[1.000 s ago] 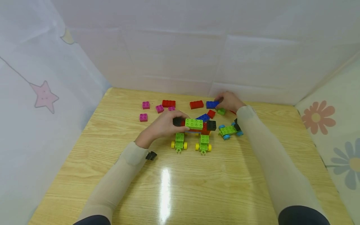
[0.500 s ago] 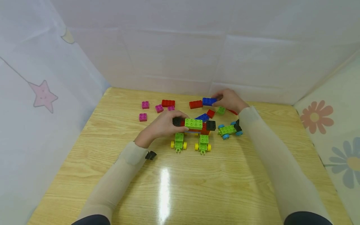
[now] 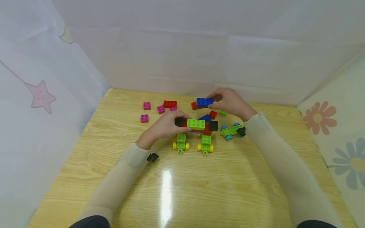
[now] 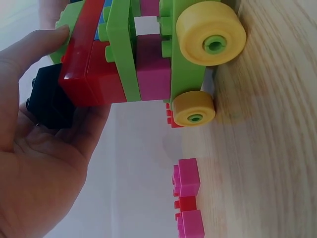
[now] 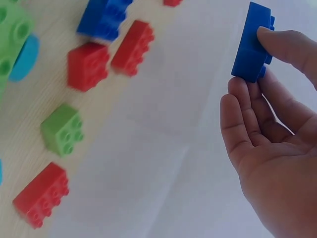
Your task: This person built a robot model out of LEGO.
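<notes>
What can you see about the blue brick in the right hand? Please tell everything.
The blue brick is oblong and looks like smooth plastic, with two rows of four round studs on top. The right hand pinches one end, and the studs face up. It appears lifted off the table, toward the far side; in the head view it partly hides a red brick.

The left hand [image 4: 44, 166] grips a red, green and magenta plastic brick build [image 4: 127, 67], its round yellow wheels [image 4: 195, 32] by the wooden tabletop [image 4: 262, 163].
</notes>
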Motion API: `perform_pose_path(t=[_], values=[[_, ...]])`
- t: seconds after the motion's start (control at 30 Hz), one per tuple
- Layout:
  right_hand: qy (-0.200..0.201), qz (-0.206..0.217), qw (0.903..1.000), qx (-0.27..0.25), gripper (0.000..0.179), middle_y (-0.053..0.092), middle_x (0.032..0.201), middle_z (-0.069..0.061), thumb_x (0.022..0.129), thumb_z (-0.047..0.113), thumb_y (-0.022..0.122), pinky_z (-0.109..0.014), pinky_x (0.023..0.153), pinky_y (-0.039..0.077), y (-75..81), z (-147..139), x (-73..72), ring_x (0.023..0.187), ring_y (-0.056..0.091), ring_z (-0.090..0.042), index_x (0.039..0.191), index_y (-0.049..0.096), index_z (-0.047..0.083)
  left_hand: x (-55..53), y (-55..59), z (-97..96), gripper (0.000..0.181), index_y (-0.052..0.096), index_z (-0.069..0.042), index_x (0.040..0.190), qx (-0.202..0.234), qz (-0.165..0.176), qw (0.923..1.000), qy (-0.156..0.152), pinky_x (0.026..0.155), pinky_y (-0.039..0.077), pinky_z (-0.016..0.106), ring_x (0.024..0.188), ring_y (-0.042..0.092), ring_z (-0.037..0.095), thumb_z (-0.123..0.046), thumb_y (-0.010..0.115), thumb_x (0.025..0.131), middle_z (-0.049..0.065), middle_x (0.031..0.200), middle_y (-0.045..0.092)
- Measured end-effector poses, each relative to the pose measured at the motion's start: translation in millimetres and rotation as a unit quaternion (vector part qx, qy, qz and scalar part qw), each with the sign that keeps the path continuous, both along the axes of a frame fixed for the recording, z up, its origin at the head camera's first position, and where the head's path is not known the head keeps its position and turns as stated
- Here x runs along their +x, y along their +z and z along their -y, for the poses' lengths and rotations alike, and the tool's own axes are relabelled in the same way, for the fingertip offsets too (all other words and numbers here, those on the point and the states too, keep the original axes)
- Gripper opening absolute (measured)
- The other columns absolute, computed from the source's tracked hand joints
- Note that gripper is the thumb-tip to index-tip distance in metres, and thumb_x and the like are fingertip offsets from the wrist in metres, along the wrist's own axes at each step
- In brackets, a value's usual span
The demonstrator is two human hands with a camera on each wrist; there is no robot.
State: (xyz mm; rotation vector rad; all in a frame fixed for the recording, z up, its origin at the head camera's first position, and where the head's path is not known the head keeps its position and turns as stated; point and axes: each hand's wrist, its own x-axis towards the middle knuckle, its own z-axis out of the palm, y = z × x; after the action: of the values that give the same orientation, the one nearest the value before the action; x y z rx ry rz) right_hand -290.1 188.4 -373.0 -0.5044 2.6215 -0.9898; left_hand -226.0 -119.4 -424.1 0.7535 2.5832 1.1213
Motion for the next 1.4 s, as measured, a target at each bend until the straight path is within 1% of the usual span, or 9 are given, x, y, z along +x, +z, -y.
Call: perform_pose_path(t=[0.2,0.33,0.43,0.63,0.73,0.83,1.1,1.3,1.4], values=[[0.002,-0.015,0.9997,-0.021,0.04,0.073,0.137,-0.006,0.103,0.032,0.083,-0.056,0.113,0.057,11.9,8,22.0,0.124,0.07,-0.028,0.139,0.075,0.016,-2.5,-1.1,-0.5,0.045,0.078,-0.019,0.138,0.011,0.0,0.9999,0.003,0.109,0.06,0.051,0.122,0.068,0.025,-0.04,0.088,0.099,0.002,0.136,0.077],[0.009,-0.012,0.9993,-0.033,0.039,0.074,0.133,-0.005,0.101,0.031,0.085,-0.054,0.112,0.058,13.5,12,35.7,0.121,0.071,-0.027,0.136,0.077,0.016,-3.2,-3.2,0.6,0.048,0.078,-0.017,0.138,0.022,0.003,0.9997,0.01,0.107,0.061,0.051,0.121,0.068,0.026,-0.04,0.089,0.098,0.004,0.136,0.076],[0.015,-0.011,0.9992,-0.035,0.038,0.074,0.132,-0.004,0.101,0.031,0.086,-0.055,0.111,0.059,13.1,14,44.8,0.12,0.071,-0.027,0.135,0.078,0.016,-3.4,-3.4,1.7,0.053,0.076,-0.015,0.141,0.031,0.002,0.9994,0.012,0.112,0.06,0.053,0.126,0.069,0.027,-0.043,0.089,0.097,0.004,0.139,0.076],[0.024,-0.012,0.9988,-0.041,0.037,0.074,0.126,-0.005,0.1,0.03,0.088,-0.051,0.105,0.06,9.3,18,58.4,0.116,0.071,-0.028,0.132,0.079,0.017,-2.2,-2.5,4.8,0.053,0.073,-0.017,0.146,0.089,-0.008,0.9957,0.022,0.116,0.058,0.054,0.131,0.071,0.026,-0.041,0.087,0.1,0.004,0.14,0.076],[0.03,-0.003,0.9985,-0.046,0.038,0.074,0.124,-0.005,0.1,0.03,0.088,-0.047,0.096,0.061,6.0,21,61.8,0.111,0.071,-0.027,0.134,0.078,0.016,-1.2,-2.5,6.1,0.047,0.074,-0.017,0.144,0.122,-0.021,0.992,0.025,0.116,0.058,0.054,0.131,0.072,0.026,-0.036,0.084,0.102,0.005,0.139,0.076],[0.034,0.001,0.9984,-0.046,0.04,0.074,0.123,-0.005,0.1,0.03,0.088,-0.042,0.089,0.061,1.7,22,63.1,0.107,0.07,-0.025,0.135,0.077,0.016,-0.2,-2.6,7.1,0.043,0.076,-0.018,0.142,0.134,-0.031,0.9901,0.026,0.116,0.058,0.054,0.13,0.072,0.026,-0.035,0.083,0.103,0.004,0.137,0.077],[0.036,-0.003,0.9979,-0.053,0.038,0.075,0.124,-0.004,0.099,0.029,0.089,-0.043,0.092,0.062,-6.1,26,64.4,0.108,0.071,-0.024,0.133,0.077,0.015,0.3,-3.6,10.1,0.04,0.078,-0.018,0.138,0.131,-0.034,0.9906,0.018,0.113,0.06,0.052,0.125,0.074,0.023,-0.034,0.085,0.102,0.0,0.132,0.079],[0.038,-0.005,0.9978,-0.053,0.039,0.076,0.124,-0.003,0.1,0.031,0.088,-0.043,0.093,0.061,-7.4,27,64.8,0.11,0.071,-0.024,0.134,0.077,0.017,-0.1,-3.7,12.2,0.037,0.079,-0.02,0.136,0.127,-0.041,0.9909,0.016,0.112,0.06,0.053,0.124,0.075,0.029,-0.034,0.085,0.102,0.0,0.128,0.079],[0.038,-0.007,0.9979,-0.053,0.04,0.076,0.124,-0.002,0.1,0.033,0.088,-0.043,0.092,0.061,-8.6,27,65.3,0.11,0.071,-0.024,0.135,0.076,0.018,-0.3,-3.0,12.7,0.036,0.08,-0.02,0.134,0.121,-0.045,0.9915,0.015,0.111,0.06,0.054,0.122,0.075,0.027,-0.034,0.086,0.101,-0.001,0.127,0.08]])
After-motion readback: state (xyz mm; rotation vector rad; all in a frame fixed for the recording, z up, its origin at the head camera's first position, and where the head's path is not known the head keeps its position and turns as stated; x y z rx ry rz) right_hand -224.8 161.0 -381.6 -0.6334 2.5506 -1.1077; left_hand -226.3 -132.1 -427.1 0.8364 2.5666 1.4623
